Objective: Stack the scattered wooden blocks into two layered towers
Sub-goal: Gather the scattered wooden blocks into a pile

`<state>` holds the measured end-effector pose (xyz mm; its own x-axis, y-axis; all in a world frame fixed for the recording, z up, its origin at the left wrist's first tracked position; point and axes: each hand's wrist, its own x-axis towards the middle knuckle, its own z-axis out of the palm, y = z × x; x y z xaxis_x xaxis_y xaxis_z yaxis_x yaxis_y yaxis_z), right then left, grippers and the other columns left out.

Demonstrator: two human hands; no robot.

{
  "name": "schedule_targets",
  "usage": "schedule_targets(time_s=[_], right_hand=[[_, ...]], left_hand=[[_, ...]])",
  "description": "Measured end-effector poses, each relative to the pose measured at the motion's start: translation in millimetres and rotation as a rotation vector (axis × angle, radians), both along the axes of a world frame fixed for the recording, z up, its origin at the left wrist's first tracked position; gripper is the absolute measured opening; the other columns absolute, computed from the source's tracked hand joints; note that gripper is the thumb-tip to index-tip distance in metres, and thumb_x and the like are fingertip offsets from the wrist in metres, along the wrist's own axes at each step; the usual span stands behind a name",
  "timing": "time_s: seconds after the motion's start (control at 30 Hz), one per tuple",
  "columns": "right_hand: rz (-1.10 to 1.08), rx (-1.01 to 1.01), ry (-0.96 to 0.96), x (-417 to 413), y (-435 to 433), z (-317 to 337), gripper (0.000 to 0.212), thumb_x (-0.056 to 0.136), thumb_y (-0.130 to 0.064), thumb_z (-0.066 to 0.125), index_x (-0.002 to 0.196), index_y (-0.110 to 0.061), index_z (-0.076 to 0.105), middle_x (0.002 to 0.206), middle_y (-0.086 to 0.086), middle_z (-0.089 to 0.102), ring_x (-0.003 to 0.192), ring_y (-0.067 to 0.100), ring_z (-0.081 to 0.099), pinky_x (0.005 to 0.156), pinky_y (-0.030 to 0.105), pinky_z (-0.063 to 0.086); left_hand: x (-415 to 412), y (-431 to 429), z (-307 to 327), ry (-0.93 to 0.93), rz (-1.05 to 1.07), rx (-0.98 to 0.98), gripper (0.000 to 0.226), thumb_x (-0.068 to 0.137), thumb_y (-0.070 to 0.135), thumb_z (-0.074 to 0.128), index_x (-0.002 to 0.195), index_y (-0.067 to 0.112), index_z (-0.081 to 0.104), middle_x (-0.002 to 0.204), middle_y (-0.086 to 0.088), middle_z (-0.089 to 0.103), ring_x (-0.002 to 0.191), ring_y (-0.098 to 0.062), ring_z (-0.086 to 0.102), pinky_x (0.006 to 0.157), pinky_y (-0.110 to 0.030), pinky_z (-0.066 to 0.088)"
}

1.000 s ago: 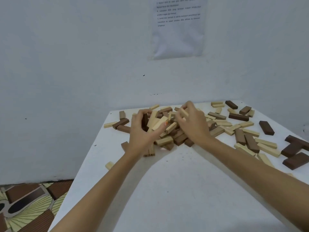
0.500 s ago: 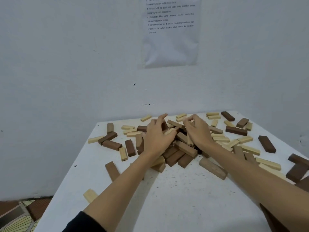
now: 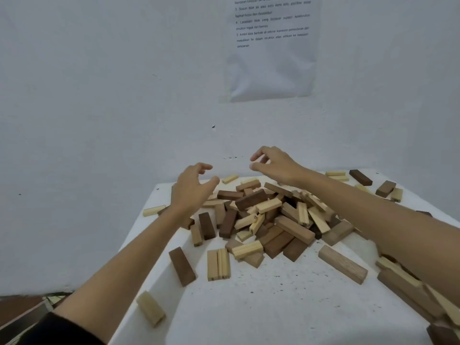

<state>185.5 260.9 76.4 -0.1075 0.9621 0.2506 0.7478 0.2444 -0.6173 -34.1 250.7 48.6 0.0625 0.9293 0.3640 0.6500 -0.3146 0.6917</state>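
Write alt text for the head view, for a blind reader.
A person's left hand and right hand hover empty, fingers loosely curled, over a jumbled pile of light and dark wooden blocks on a white table. No tower stands yet.

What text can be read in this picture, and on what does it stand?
On the paper sheet on the wall:
"3 Susun blok ke atas satu demi"
"struktur tegak dan kemas"
"5 Ambil blok berbaki di sekitar kawasan"
Its other words are too blurred to read.
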Motion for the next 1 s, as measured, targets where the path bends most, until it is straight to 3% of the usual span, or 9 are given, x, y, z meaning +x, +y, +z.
schedule_targets(time_s=[0.13, 0.23, 0.4, 0.53, 0.67, 0.83, 1.0], right_hand=[[0.165, -0.202, -0.285, -19.0, 35.4, 4.8, 0.049, 0.094, -0.044, 0.056, 0.138, -0.028, 0.043, 0.139, 0.011, 0.038, 0.129, 0.030, 0.039, 0.110, 0.045, 0.031], [0.206, -0.312, -0.466, -29.9, 62.0, -1.5, 0.062, 0.092, -0.058, 0.051, 0.146, -0.036, 0.031, 0.152, 0.009, 0.025, 0.139, 0.036, 0.027, 0.114, 0.050, 0.023], [0.301, -0.464, -0.511, -44.4, 86.9, -11.1, 0.077, 0.087, -0.065, 0.053, 0.151, -0.038, 0.019, 0.157, 0.004, 0.016, 0.146, 0.027, 0.019, 0.118, 0.050, 0.018], [0.281, -0.484, -0.632, -47.1, 92.8, -15.7, 0.073, 0.079, -0.066, 0.063, 0.142, -0.042, 0.034, 0.145, 0.000, 0.024, 0.139, 0.030, 0.028, 0.113, 0.048, 0.029], [0.308, -0.506, -0.599, -41.6, 92.9, -17.3, 0.059, 0.071, -0.057, 0.076, 0.119, -0.052, 0.041, 0.128, -0.001, 0.029, 0.122, 0.026, 0.042, 0.102, 0.048, 0.044], [0.299, -0.470, -0.499, -36.0, 85.6, -20.8, 0.047, 0.078, -0.038, 0.077, 0.116, -0.041, 0.049, 0.127, 0.003, 0.033, 0.117, 0.025, 0.047, 0.097, 0.047, 0.050], [0.276, -0.439, -0.516, -40.4, 80.8, -24.4, 0.049, 0.076, -0.039, 0.076, 0.114, -0.036, 0.046, 0.127, 0.004, 0.035, 0.114, 0.027, 0.050, 0.096, 0.046, 0.051]], left_hand=[[-35.7, 34.3, -10.3, 0.258, 0.039, -0.120, 0.067, 0.076, 0.064, 0.060, 0.134, 0.034, 0.044, 0.143, -0.004, 0.040, 0.130, -0.026, 0.041, 0.106, -0.051, 0.034], [-51.1, 53.7, -19.8, 0.394, 0.033, -0.220, 0.097, 0.057, 0.088, 0.050, 0.140, 0.043, 0.034, 0.152, -0.003, 0.029, 0.135, -0.027, 0.036, 0.109, -0.055, 0.029], [-50.1, 66.4, -37.1, 0.441, -0.059, -0.301, 0.121, 0.039, 0.098, 0.037, 0.145, 0.039, 0.028, 0.156, 0.003, 0.025, 0.145, -0.025, 0.014, 0.115, -0.055, 0.017], [-44.0, 61.8, -44.5, 0.550, -0.053, -0.230, 0.105, 0.043, 0.095, 0.028, 0.134, 0.046, 0.041, 0.147, 0.007, 0.035, 0.140, -0.020, 0.017, 0.110, -0.051, 0.017], [-39.1, 61.4, -46.8, 0.529, -0.052, -0.117, 0.086, 0.048, 0.092, 0.026, 0.109, 0.038, 0.054, 0.120, 0.012, 0.047, 0.119, -0.018, 0.031, 0.095, -0.041, 0.023], [-35.7, 60.5, -49.4, 0.607, -0.124, -0.045, 0.081, 0.048, 0.093, 0.028, 0.095, 0.030, 0.049, 0.106, 0.010, 0.042, 0.105, -0.014, 0.033, 0.090, -0.036, 0.026], [-34.6, 61.0, -50.2, 0.490, -0.173, -0.007, 0.073, 0.047, 0.090, 0.041, 0.089, 0.031, 0.053, 0.093, 0.012, 0.049, 0.094, -0.012, 0.041, 0.084, -0.031, 0.031]])
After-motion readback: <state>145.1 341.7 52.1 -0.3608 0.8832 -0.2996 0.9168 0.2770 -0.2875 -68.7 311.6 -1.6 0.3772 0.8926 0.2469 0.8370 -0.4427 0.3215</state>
